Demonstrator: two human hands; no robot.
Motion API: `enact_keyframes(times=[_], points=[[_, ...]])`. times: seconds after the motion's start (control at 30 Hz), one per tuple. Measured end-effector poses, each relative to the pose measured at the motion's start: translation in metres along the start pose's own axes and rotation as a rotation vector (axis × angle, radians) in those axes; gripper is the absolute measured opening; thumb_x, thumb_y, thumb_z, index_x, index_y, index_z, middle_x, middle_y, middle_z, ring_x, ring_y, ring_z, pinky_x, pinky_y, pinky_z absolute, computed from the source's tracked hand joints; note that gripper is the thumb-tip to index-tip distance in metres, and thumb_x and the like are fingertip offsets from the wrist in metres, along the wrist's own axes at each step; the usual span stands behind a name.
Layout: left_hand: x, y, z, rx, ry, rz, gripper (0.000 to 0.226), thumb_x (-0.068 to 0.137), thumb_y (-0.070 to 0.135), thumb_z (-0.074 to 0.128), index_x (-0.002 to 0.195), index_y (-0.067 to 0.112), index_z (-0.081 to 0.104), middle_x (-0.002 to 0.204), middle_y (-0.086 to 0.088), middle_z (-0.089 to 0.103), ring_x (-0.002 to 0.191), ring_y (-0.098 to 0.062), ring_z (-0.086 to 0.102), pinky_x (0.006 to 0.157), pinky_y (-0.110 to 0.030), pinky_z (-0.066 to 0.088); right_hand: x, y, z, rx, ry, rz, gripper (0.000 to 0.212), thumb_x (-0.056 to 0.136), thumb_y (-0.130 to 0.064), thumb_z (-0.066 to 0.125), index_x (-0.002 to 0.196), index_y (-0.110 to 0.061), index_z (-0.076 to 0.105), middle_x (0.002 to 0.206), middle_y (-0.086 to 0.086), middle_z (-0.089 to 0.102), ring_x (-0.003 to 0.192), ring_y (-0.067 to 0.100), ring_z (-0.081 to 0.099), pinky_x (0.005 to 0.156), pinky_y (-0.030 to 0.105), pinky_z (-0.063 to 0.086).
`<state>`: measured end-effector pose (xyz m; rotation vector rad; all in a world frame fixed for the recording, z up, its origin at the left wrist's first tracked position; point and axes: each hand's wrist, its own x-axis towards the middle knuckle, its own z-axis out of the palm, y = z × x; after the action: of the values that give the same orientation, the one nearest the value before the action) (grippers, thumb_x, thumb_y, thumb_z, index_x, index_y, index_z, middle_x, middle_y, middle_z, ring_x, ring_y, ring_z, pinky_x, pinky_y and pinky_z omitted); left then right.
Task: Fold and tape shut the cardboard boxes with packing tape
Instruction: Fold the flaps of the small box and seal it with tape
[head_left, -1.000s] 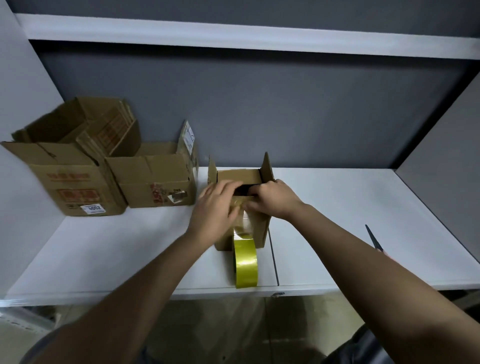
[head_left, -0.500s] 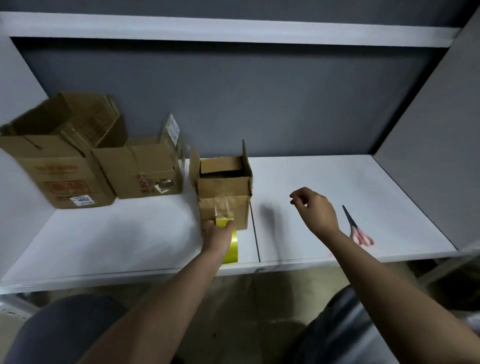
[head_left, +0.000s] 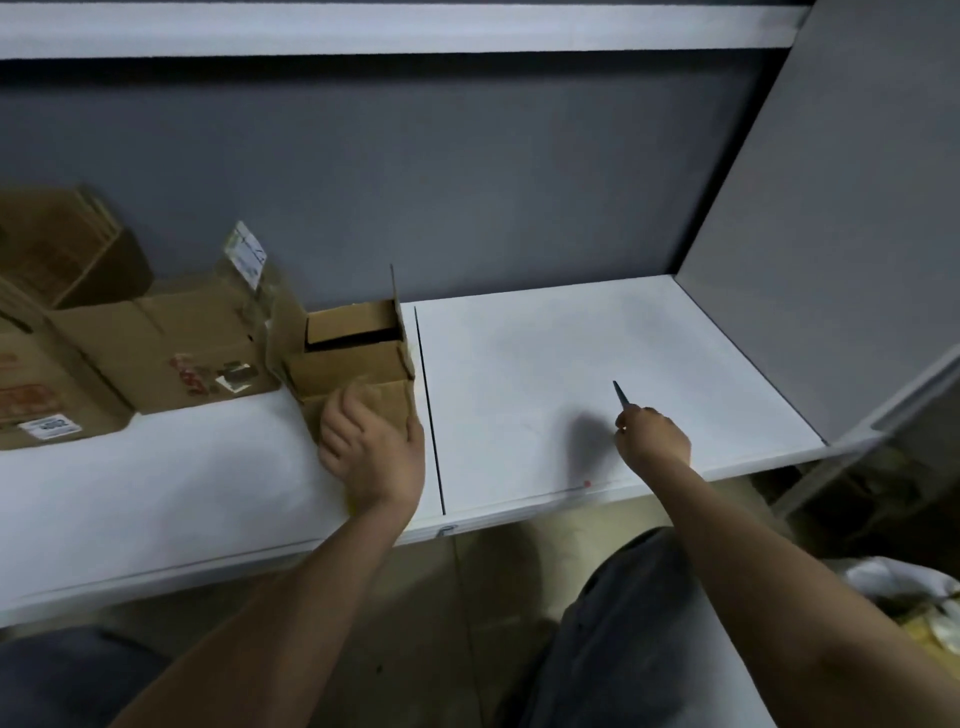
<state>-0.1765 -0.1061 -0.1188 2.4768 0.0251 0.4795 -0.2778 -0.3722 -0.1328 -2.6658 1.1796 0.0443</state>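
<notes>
The small brown cardboard box (head_left: 358, 364), top flaps open, stands under the left hand (head_left: 371, 449), which presses its front. The right hand (head_left: 654, 436) grips dark-bladed scissors (head_left: 621, 393); cutting the tape strip likely comes next.

Both bare forearms reach forward from the lower edge of the view. The left hand (head_left: 371, 449) lies with fingers spread and loosely bent, thumb out to the right. The right hand (head_left: 655, 435), well apart from it, has its fingers curled in a closed grip.
</notes>
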Motion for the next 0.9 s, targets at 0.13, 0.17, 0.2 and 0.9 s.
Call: enact_keyframes(times=[0.13, 0.17, 0.2, 0.9], points=[[-0.015, 0.020, 0.007, 0.008, 0.151, 0.289, 0.063, 0.080, 0.037, 0.062, 0.131, 0.007, 0.042, 0.133, -0.017, 0.046, 0.120, -0.036, 0.045, 0.101, -0.050, 0.037, 0.018, 0.020, 0.009, -0.040, -0.015, 0.067, 0.028, 0.097, -0.019, 0.042, 0.121, -0.012, 0.054, 0.119, 0.009, 0.057, 0.109, 0.030, 0.057, 0.075, 0.031, 0.040], [-0.019, 0.027, 0.011, 0.011, 0.130, 0.398, 0.059, 0.081, 0.037, 0.059, 0.130, 0.008, 0.044, 0.131, -0.016, 0.047, 0.118, -0.035, 0.046, 0.099, -0.049, 0.039, 0.022, 0.022, 0.011, -0.042, -0.011, 0.085, 0.028, 0.098, -0.022, 0.042, 0.121, -0.011, 0.053, 0.119, 0.009, 0.057, 0.110, 0.030, 0.056, 0.075, 0.032, 0.039], [-0.022, 0.035, 0.013, 0.011, 0.086, 0.487, 0.055, 0.082, 0.036, 0.059, 0.129, 0.009, 0.046, 0.129, -0.014, 0.048, 0.116, -0.033, 0.048, 0.096, -0.047, 0.040, 0.024, 0.024, 0.012, -0.040, -0.005, 0.105, 0.029, 0.099, -0.026, 0.041, 0.121, -0.011, 0.053, 0.119, 0.009, 0.055, 0.111, 0.030, 0.055, 0.076, 0.033, 0.039], [-0.019, 0.073, 0.069, 0.331, -0.325, 0.761, 0.045, 0.078, 0.038, 0.070, 0.114, 0.012, 0.061, 0.103, -0.006, 0.060, 0.091, -0.024, 0.060, 0.076, -0.033, 0.043, 0.035, 0.019, 0.007, 0.113, -0.026, 0.168, 0.041, 0.095, -0.047, 0.046, 0.082, -0.010, 0.056, 0.084, 0.004, 0.063, 0.090, 0.030, 0.064, 0.066, 0.026, 0.039]])
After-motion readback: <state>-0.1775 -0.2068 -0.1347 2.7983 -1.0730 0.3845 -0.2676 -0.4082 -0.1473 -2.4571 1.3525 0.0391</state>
